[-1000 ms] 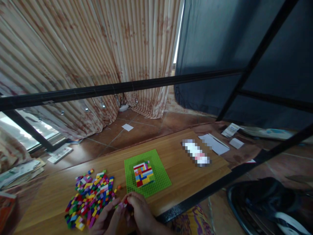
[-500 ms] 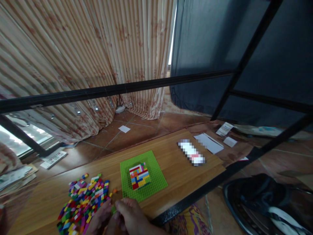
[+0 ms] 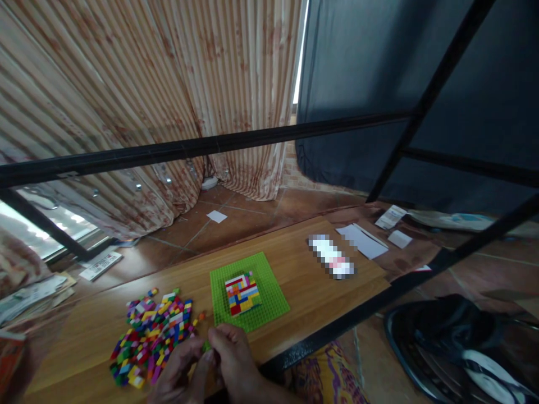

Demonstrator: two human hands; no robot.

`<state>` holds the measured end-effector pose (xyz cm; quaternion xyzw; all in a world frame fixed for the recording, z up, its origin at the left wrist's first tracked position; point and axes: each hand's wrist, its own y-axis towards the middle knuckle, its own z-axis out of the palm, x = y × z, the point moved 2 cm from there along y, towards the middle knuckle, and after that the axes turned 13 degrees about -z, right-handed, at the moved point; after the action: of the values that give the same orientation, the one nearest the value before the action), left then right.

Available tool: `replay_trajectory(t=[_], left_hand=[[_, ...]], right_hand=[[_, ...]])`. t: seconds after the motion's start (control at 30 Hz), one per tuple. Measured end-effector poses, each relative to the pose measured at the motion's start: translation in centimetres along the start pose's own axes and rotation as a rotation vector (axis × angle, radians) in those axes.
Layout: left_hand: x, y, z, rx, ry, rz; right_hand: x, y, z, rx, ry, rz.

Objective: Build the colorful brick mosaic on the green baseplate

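My left hand and my right hand meet at the near edge of the table, fingers pinched together. Between their fingertips shows a small green toy brick, partly hidden by the fingers; both hands grip it. Just beyond them lies a green baseplate. On it sits a block built of multicoloured bricks, with red, white, blue, yellow and orange pieces on top. To the left of my hands spreads a pile of loose toy bricks in many colours.
The wooden table carries a pixelated object toward its right end. White papers lie past it. A black metal bar runs along the near side, another crosses beyond the table. A dark bag-like object sits at right.
The view has shifted slightly, so the table and baseplate appear a little higher. My hands stay together around the green brick, which shows a bit more clearly between the fingertips.
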<state>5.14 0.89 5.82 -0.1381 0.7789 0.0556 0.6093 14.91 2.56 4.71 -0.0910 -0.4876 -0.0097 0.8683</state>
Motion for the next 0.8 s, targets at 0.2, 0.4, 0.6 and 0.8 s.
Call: replay_trajectory(t=[0.2, 0.4, 0.6, 0.8], left_hand=[[-1.0, -0.6, 0.9, 0.037, -0.093, 0.075], [-0.2, -0.5, 0.7, 0.04, -0.202, -0.034], [2.5, 0.5, 0.0, 0.027, -0.364, -0.257], [4.0, 1.0, -1.3, -0.063, -0.572, -0.416]], right_hand=[[0.3, -0.5, -0.4, -0.04, 0.019, 0.036], [-0.2, -0.8, -0.4, -0.101, 0.05, 0.155], [-0.6, -0.3, -0.7, -0.008, 0.195, 0.317], [-1.2, 1.8, 0.2, 0.042, 0.161, 0.234]])
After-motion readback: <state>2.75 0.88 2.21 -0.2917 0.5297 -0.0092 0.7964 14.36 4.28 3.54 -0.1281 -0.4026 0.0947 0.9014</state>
